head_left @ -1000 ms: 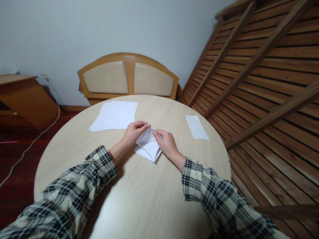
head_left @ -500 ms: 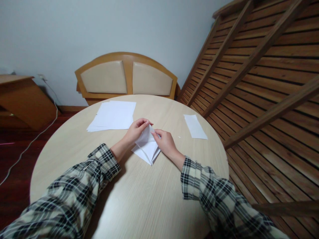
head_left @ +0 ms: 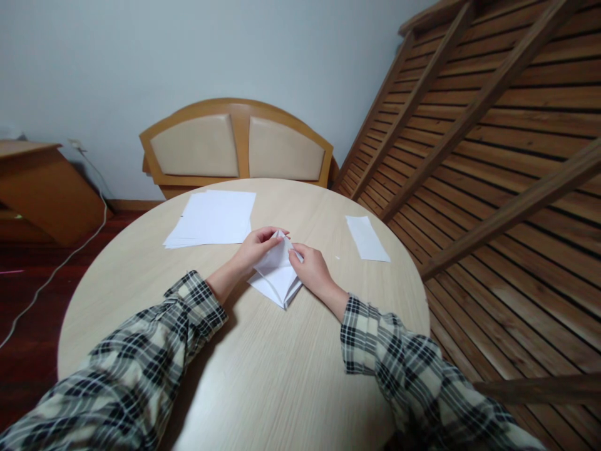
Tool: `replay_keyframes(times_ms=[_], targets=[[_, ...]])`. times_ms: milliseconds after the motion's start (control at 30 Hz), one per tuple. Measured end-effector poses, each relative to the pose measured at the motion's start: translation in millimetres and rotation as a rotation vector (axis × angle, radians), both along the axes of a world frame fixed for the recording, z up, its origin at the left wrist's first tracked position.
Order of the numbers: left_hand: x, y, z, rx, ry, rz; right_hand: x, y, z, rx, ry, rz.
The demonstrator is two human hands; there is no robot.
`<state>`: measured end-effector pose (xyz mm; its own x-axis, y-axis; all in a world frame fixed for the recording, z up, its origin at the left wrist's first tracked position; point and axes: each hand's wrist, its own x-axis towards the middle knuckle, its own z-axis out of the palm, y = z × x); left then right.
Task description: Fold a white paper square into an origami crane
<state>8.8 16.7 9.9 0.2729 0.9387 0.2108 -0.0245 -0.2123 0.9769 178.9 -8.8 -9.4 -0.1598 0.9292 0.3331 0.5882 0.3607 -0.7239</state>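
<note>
You grasp a folded paper (head_left: 280,277)
Your left hand (head_left: 258,245) pinches its far tip, your right hand (head_left: 312,267) its right edge.

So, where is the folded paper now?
Just below the head view's centre, the folded paper is held between the left hand and right hand, over the table.

The folded paper (head_left: 278,275), over the table (head_left: 263,376), has the left hand (head_left: 258,245) at its ten o'clock and right hand (head_left: 312,268) at three. Farther across the table lie paper sheets (head_left: 213,216) at ten and a paper slip (head_left: 367,239) at two. Beyond: headboard (head_left: 243,138) just short of twelve, slatted panel (head_left: 502,188) at two, desk (head_left: 56,194) at ten.
</note>
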Motion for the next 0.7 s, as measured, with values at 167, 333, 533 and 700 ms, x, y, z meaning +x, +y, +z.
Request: replay_keyframes(times_ms=[167,333,533,700], targets=[[0.4,3.8,-7.2,0.007,0.026,0.046,0.3,-2.9,4.4,-0.019,0.008,0.021],[1.7,2.1,-6.6,0.01,0.046,0.097,18.4,1.3,12.1,-0.143,0.218,0.148],[2.2,-3.0,-3.2,0.052,0.067,0.091,44.4,7.9,20.3,-0.454,0.3,0.298],[0.8,-4.7,-2.7,0.137,0.178,0.119,48.1,5.1,22.8,-0.352,0.201,0.39]])
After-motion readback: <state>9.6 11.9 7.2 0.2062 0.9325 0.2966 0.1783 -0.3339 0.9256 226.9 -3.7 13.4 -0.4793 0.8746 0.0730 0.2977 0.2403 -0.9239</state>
